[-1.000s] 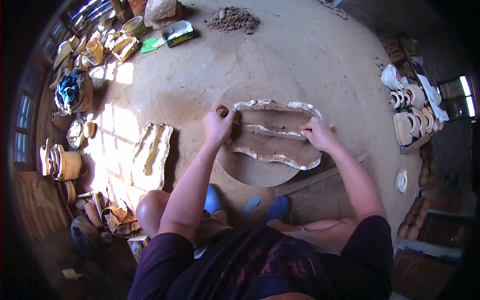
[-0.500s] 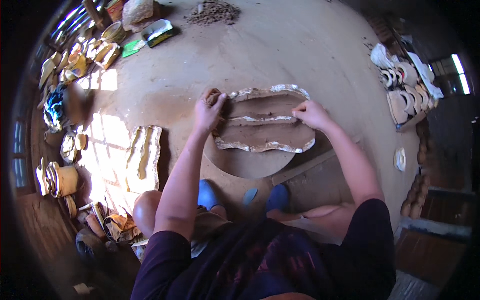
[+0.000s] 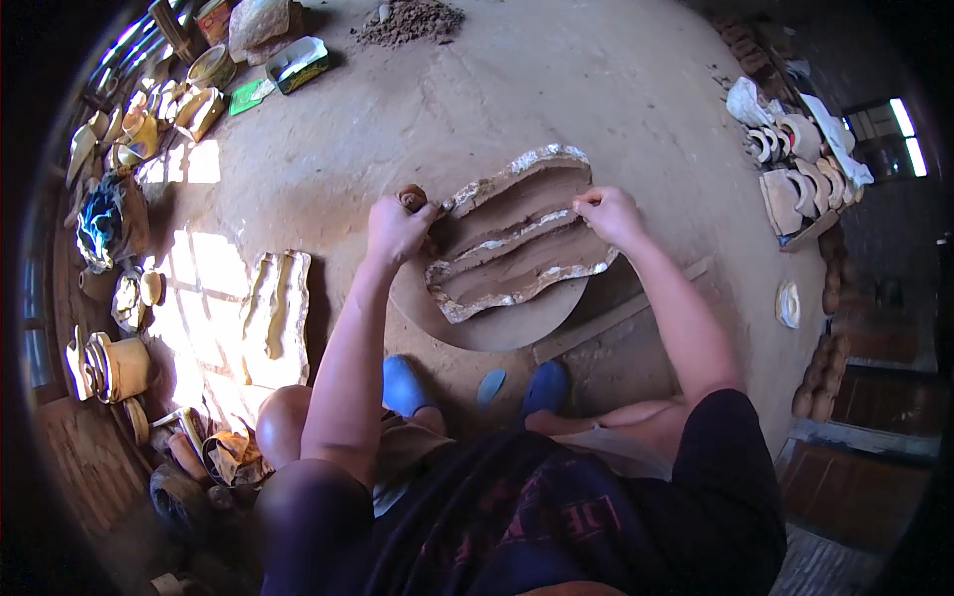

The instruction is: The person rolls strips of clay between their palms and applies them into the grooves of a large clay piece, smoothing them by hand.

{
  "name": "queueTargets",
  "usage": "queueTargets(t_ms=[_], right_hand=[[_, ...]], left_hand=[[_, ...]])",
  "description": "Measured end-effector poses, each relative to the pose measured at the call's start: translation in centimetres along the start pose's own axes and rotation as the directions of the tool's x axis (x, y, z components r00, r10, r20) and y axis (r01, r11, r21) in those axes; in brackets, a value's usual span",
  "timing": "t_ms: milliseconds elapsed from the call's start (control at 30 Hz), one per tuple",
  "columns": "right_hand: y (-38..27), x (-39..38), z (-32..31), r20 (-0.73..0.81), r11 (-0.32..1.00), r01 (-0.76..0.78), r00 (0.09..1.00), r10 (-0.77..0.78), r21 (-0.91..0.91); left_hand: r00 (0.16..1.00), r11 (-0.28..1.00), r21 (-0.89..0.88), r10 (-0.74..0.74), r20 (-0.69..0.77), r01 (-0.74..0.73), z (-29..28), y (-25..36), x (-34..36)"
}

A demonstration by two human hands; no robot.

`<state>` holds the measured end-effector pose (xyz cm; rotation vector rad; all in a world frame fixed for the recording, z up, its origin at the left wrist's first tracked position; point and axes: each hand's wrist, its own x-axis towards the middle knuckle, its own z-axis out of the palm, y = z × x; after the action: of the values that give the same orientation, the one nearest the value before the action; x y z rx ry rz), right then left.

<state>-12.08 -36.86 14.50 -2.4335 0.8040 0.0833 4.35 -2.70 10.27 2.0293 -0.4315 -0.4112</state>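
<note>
A long plaster mould (image 3: 517, 238) with two clay-lined hollows lies tilted on a round brown disc (image 3: 497, 323) on the earthen floor. My left hand (image 3: 396, 226) is closed around a small lump of brown clay (image 3: 411, 196) at the mould's left end. My right hand (image 3: 608, 213) pinches the mould's upper right rim, fingers closed on its edge. Both forearms reach forward from my squatting body, blue shoes (image 3: 407, 385) below the disc.
A second pale mould (image 3: 276, 316) lies in sunlight to the left. Pots, jars and tools (image 3: 119, 228) crowd the left wall. A heap of clay (image 3: 409, 20) sits far ahead. Curved plaster pieces (image 3: 795, 169) are stacked at right. A wooden plank (image 3: 616, 318) runs beside the disc.
The mould has turned, its right end swinging away from me so that it lies slanted. Both hands have stayed at its ends.
</note>
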Motion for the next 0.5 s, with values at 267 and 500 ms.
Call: queueTargets(t_ms=[267, 500], right_hand=[[-0.3, 3.6, 1.8, 0.037, 0.938, -0.153, 0.988, 0.149, 0.310], [-2.2, 5.2, 5.1, -0.267, 0.995, 0.037, 0.964, -0.011, 0.094]], left_hand=[[0.982, 0.967, 0.245, 0.018, 0.190, -0.065, -0.7, 1.0, -0.4], [0.876, 0.981, 0.192, -0.064, 0.477, -0.032, -1.4, 2.1, -0.9]])
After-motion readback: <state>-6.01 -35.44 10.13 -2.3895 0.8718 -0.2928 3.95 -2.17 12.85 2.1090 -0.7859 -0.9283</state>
